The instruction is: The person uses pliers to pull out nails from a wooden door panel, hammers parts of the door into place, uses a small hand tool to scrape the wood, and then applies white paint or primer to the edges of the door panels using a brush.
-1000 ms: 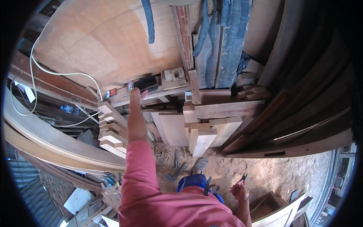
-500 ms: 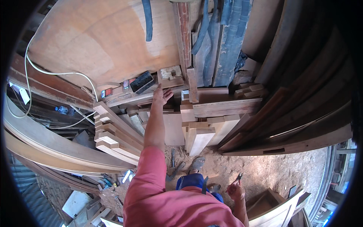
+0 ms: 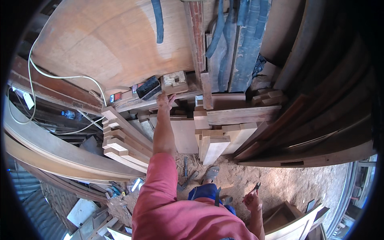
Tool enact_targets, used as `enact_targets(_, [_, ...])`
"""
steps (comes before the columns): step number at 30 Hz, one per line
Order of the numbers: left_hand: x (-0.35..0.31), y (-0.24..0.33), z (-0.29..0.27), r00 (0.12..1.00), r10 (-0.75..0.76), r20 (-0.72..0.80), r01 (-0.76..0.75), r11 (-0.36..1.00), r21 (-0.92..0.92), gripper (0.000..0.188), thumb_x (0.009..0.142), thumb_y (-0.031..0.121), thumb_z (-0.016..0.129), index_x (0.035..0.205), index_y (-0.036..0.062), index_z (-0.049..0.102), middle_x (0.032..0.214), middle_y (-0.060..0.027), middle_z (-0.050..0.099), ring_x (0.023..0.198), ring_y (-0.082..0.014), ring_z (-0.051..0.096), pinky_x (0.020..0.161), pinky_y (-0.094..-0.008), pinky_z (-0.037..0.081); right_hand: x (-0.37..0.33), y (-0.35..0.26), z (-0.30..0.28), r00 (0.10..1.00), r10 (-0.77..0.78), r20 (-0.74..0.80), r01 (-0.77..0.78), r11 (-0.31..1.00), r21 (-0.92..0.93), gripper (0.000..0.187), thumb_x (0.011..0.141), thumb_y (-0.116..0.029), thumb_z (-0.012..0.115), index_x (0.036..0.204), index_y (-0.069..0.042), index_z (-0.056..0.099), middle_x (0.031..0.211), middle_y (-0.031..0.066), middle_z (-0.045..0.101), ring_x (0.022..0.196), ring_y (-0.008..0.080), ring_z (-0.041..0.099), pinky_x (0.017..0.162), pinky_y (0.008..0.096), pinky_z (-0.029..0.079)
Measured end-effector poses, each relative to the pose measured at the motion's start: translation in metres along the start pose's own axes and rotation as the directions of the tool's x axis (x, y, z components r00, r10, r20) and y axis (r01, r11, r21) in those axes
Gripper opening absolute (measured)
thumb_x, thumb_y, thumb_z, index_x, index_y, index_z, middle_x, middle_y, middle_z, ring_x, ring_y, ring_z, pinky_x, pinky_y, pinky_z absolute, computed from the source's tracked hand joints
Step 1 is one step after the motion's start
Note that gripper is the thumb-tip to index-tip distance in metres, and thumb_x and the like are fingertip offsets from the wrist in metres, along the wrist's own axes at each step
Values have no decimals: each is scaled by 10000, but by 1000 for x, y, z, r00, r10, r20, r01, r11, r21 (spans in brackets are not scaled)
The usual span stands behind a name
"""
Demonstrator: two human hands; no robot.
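My left hand [image 3: 165,101] is extended at full arm's reach to the stack of timber offcuts [image 3: 124,140], fingers loosely spread and released, grasping nothing; the fingertips rest on the plank ledge [image 3: 132,105] just below the black box [image 3: 148,87] and the carved wooden block [image 3: 175,81]. Further right, pale cut boards [image 3: 214,146] stand on the sawdust floor [image 3: 280,182]. My right hand [image 3: 253,200], held low by my hip, is clenched around small pliers [image 3: 256,187], whose tips point upward.
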State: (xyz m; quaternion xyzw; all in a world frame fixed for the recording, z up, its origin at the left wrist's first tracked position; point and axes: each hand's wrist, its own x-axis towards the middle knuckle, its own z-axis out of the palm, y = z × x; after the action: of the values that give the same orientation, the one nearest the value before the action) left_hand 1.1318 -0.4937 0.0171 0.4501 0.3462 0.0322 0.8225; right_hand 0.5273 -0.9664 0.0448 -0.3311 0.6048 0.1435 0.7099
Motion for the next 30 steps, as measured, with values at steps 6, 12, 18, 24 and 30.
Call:
enact_targets(6, [-2, 23, -9, 975, -199, -99, 213, 964, 157, 617, 958, 482, 604, 1339, 19, 459, 1239, -238, 603, 1057, -389, 648, 885, -518, 571, 13, 2, -11, 998, 14, 64, -13, 1000, -15, 446, 1024, -477, 408, 777, -147, 577, 661, 26, 592, 692, 232, 618, 670, 396, 508])
enact_targets(12, [29, 59, -42, 998, 34, -44, -36, 998, -52, 641, 945, 435, 655, 1341, -17, 431, 1332, -302, 544, 1096, -407, 625, 863, -481, 582, 20, -1, -6, 997, 71, 22, -70, 997, -31, 453, 1031, -479, 393, 827, -137, 607, 753, 68, 674, 728, 256, 637, 693, 423, 512])
enact_targets(18, [18, 47, -34, 997, 32, -74, -37, 997, -63, 633, 970, 458, 614, 1322, -42, 448, 1291, -260, 593, 993, -346, 674, 860, -484, 569, 16, -3, -10, 998, 54, 24, -53, 997, -55, 450, 1031, -484, 391, 819, -143, 595, 711, 54, 641, 722, 254, 634, 674, 416, 512])
enact_targets(24, [-15, 34, -68, 999, -17, -46, 18, 999, 38, 658, 976, 502, 579, 1432, 58, 412, 1389, -162, 563, 976, -244, 643, 828, -357, 541, 26, 3, -20, 990, 63, 129, -60, 998, -32, 395, 1025, -411, 415, 867, -85, 573, 766, 107, 640, 682, 271, 617, 637, 418, 515])
enact_targets(30, [-100, -53, -197, 998, 44, 46, -57, 934, 352, 235, 971, 305, 602, 836, 115, 625, 645, 4, 569, 527, -112, 543, 429, -241, 415, 39, 13, 1, 991, 112, 79, -91, 969, -231, 293, 966, -325, 474, 890, -76, 609, 796, 117, 677, 751, 283, 654, 715, 431, 558])
